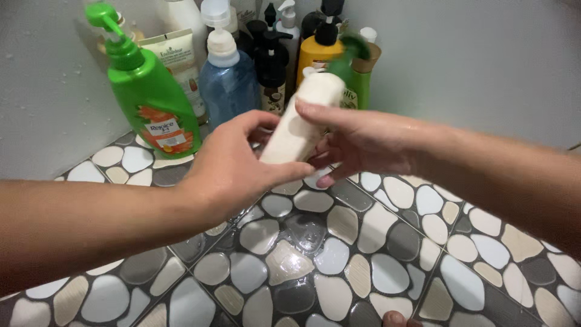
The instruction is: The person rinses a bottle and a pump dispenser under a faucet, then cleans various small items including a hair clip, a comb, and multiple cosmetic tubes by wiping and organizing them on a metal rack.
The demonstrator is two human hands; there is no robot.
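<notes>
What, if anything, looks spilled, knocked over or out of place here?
Nothing looks spilled or toppled. The pebble-pattern floor is wet and glossy. The bottles in the corner, including the green pump bottle, stand upright. The white bottle is tilted only because the left hand and right hand both grip it.

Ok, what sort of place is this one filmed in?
Most likely a bathroom or shower corner. Pump bottles of the soap or shampoo kind crowd the corner, the pebble-pattern tiles look wet, and both hands, left hand and right hand, hold a cream bottle over them.
</notes>
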